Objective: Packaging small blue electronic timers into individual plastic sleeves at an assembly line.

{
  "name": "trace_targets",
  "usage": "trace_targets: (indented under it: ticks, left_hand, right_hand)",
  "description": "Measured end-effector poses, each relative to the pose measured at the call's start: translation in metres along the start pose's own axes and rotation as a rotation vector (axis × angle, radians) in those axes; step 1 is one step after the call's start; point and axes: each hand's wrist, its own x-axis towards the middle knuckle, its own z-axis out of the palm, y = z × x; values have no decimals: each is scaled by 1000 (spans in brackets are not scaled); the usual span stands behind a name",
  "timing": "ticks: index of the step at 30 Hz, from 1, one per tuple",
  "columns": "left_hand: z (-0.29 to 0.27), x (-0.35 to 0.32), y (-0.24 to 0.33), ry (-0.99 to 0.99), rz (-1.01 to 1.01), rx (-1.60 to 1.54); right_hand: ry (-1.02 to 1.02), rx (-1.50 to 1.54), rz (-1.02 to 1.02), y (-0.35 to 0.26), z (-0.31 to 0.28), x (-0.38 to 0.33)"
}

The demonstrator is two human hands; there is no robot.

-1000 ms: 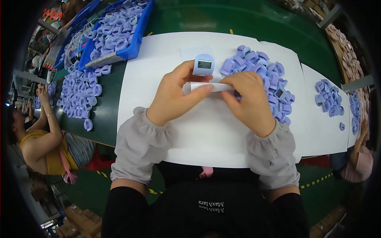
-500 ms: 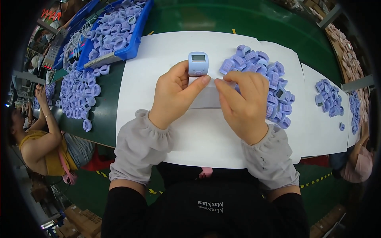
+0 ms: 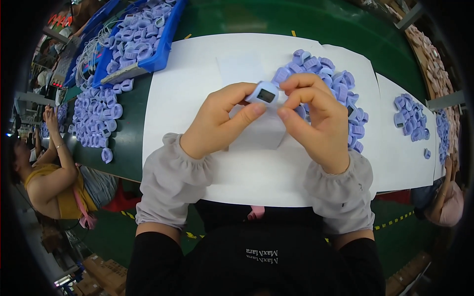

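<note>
My left hand (image 3: 222, 116) pinches a light purple digital watch-like band (image 3: 263, 93) between thumb and fingers; its small dark screen faces up at a tilt. Just right of it is my right hand (image 3: 316, 116), fingers curled and thumb close to a bent finger. Whether anything thin is between those fingertips I cannot make out. A pale, see-through sheet (image 3: 264, 132) shows below the hands, and another faint pale patch (image 3: 240, 66) lies beyond them. Behind my right hand spreads a pile of the same purple bands (image 3: 344, 84).
White sheeting (image 3: 187, 64) covers the table. A blue bin (image 3: 165, 52) full of purple bands stands far left, with a loose heap (image 3: 94, 118) before it. Another small heap (image 3: 411, 118) lies right. A person in yellow (image 3: 64, 197) works at left; another, in pink (image 3: 447, 204), is at right.
The purple band has moved right and slightly nearer, turning so its screen tilts. My right hand has shifted a little right and its fingers have spread somewhat.
</note>
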Motion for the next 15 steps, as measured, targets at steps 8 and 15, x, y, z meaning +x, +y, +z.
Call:
trace_targets:
  ticks: [8,15]
  left_hand:
    - [-1,-2,2,-69,72,93]
    - [0,-3,2,-44,72,95]
  right_hand:
    - [-60,36,41,1,2,-1]
    - [-39,17,44,2,5,-2]
